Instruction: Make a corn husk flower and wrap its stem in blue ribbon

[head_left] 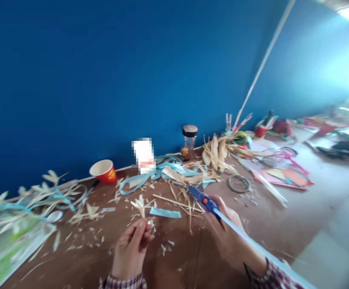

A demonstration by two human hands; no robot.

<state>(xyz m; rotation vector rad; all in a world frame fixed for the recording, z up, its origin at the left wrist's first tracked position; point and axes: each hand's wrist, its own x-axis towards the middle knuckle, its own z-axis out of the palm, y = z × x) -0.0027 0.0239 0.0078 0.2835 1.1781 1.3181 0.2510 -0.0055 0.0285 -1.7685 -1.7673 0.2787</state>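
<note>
My left hand [134, 245] pinches the base of a small pale flower made of dried husk strips [139, 204], its petals pointing up. To the right, my right hand [227, 228] is wrapped round a blue hot glue gun [201, 197], whose nozzle points away toward the heap of scraps. A long translucent glue stick [249, 241] runs out of the gun's back over my right wrist. On the table between my hands lie a short light-blue ribbon piece [165, 212] and a thin straw-like stick [174, 202].
Against the blue wall stand a red paper cup [104, 172], a dark-lidded glass jar [189, 142] and a bundle of dried husks [218, 152]. A tape ring [238, 183] and pink scissors [290, 156] lie to the right. Husk flowers [51, 194] lie at left, above a green-and-white packet [15, 245].
</note>
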